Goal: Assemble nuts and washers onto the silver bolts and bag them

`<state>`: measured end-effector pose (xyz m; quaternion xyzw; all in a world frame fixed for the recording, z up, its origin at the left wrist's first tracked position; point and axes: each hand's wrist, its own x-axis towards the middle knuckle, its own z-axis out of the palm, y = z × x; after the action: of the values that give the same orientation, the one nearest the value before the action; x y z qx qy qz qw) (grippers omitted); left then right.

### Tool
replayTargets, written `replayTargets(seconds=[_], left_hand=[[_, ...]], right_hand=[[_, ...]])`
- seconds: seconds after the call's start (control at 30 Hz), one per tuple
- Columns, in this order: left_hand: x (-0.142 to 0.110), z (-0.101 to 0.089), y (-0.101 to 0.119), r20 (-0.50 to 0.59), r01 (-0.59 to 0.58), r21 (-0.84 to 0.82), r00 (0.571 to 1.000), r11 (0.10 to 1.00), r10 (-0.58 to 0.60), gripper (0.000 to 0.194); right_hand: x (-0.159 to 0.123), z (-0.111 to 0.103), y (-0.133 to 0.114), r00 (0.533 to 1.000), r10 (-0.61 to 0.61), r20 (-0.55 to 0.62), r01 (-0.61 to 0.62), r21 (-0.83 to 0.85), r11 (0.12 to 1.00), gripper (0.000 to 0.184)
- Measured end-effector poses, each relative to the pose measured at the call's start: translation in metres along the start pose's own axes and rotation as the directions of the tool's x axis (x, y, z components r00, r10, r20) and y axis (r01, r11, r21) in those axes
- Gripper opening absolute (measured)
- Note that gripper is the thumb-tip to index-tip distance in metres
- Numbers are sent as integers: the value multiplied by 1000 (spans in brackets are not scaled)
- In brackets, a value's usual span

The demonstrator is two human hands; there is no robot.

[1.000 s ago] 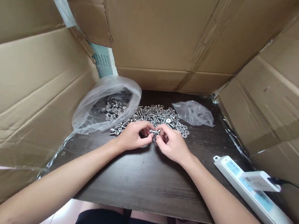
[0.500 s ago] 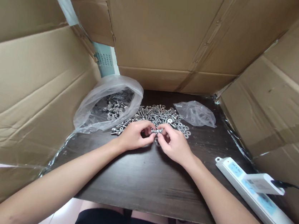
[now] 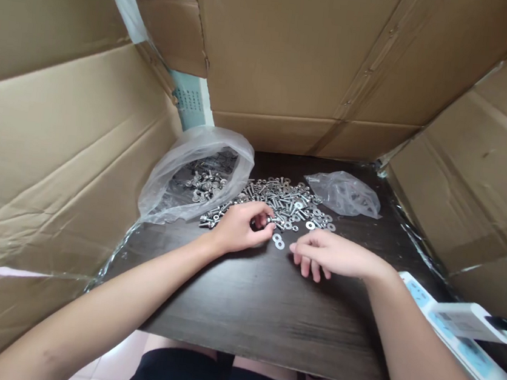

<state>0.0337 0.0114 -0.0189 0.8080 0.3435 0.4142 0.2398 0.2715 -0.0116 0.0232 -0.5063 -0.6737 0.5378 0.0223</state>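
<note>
My left hand [image 3: 249, 226] is closed in a pinch on a small metal bolt [image 3: 271, 220], just in front of the pile. My fingers hide part of the bolt. To its right, my right hand [image 3: 326, 254] hovers low over the table with its fingers apart and nothing visible in them. Two flat washers [image 3: 278, 242] lie overlapping on the table between my hands. Behind the hands spreads a loose pile of bolts, nuts and washers [image 3: 280, 198].
An open clear plastic bag [image 3: 151, 200] with bolts inside lies at the left. Another plastic bag [image 3: 347, 194] lies crumpled at the back right. A white power strip [image 3: 450, 346] with a plugged-in adapter sits at the right. Cardboard walls [image 3: 297, 48] surround the dark table [image 3: 241, 298].
My right hand has let go of the bolt and moved right, its fingers spreading. My left hand keeps hold of the bolt. The two washers now show fully. The view has shifted slightly.
</note>
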Motion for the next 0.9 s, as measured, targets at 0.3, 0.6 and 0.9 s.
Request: replayTargets(seconds=[0.3, 0.6, 0.9], left_hand=[[0, -1, -1, 16, 3, -19, 1000, 1000, -3, 14], [0, -1, -3, 43, 7, 13, 999, 1000, -8, 15], [0, -1, -2, 100, 38, 39, 994, 999, -42, 8]], right_hand=[[27, 30, -7, 746, -429, -509, 331, -276, 903, 11], [43, 50, 0, 610, -499, -616, 441, -259, 859, 11], [41, 46, -2, 657, -506, -559, 447, -251, 858, 25]])
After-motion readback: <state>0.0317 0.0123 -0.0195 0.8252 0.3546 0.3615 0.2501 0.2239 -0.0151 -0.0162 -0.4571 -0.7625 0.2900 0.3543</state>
